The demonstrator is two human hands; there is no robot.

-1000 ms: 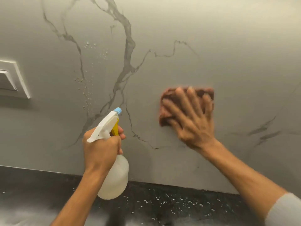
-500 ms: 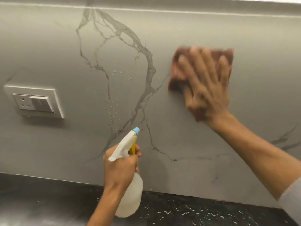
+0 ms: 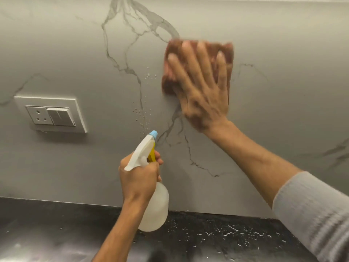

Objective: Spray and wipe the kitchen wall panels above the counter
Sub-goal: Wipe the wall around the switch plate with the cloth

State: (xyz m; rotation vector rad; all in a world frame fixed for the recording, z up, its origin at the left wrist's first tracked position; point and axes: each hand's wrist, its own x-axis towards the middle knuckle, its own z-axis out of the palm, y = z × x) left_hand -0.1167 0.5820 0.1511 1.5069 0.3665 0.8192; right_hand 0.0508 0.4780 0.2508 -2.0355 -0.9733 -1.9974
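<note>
My left grip [image 3: 139, 178], low and just right of the wall socket [image 3: 51, 114], is clenched round the neck of the spray bottle [image 3: 156, 208], a finger on the yellow trigger and the nozzle aimed at the wall panel [image 3: 283, 110]. The neck under the trigger head looks the right place to hold it. The smooth plastic body seems light, and I'd guess slippery if wet. It is cloudy, so I can't read the liquid level. Droplets [image 3: 145, 118] bead on the panel above the nozzle. Further right and higher, the brown cloth [image 3: 226, 52] lies flat on the hard, slick panel. It is soft and limp, so my right grip [image 3: 204, 95] presses it with straight, spread fingers. The dark table [image 3: 226, 235] runs below.
</note>
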